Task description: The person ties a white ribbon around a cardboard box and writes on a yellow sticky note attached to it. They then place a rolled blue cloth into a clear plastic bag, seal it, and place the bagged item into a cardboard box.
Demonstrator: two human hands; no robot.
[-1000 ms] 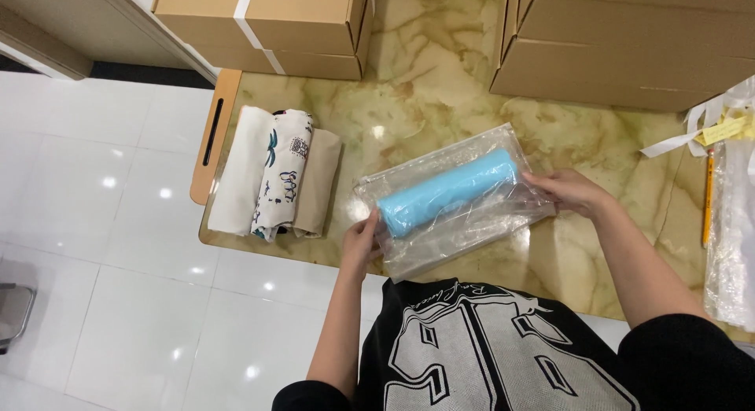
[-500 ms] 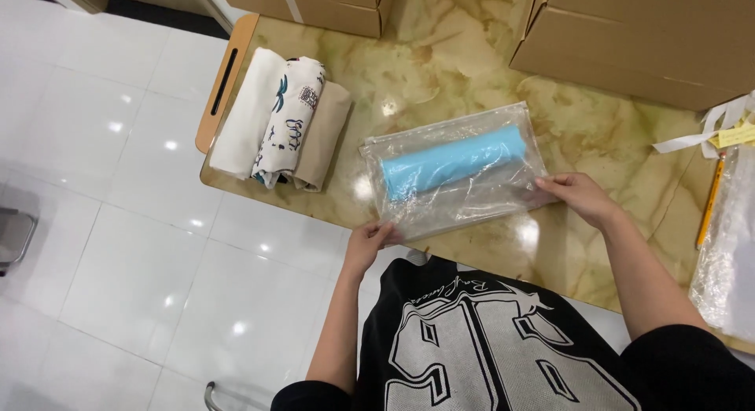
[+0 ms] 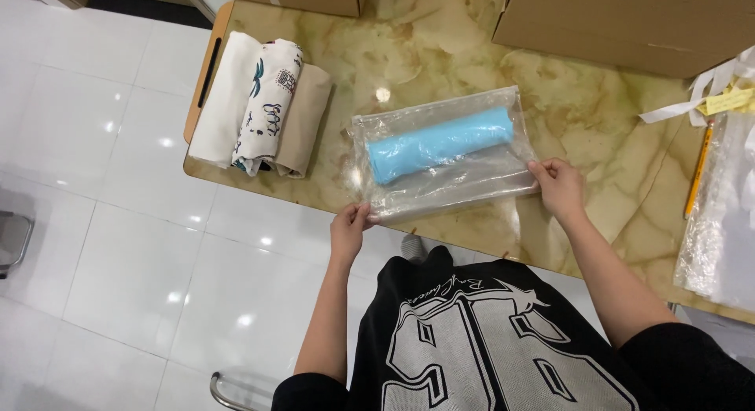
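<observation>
Lowered since before — glossy bag point(image 3: 448, 155), blue roll point(image 3: 440, 143).

I see a clear glossy plastic bag point(image 3: 448, 155) around a matt light-blue rolled cloth point(image 3: 440, 143). The marble-patterned counter point(image 3: 598, 112) is polished and shiny. The brown cardboard boxes point(image 3: 629, 22) look matt.

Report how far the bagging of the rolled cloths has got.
Done: one blue roll lies inside the clear bag on the marble table. In hand: left hand and right hand pinch the bag's near edge at its two corners. Left: three rolled cloths lie unbagged at the table's end.
</observation>
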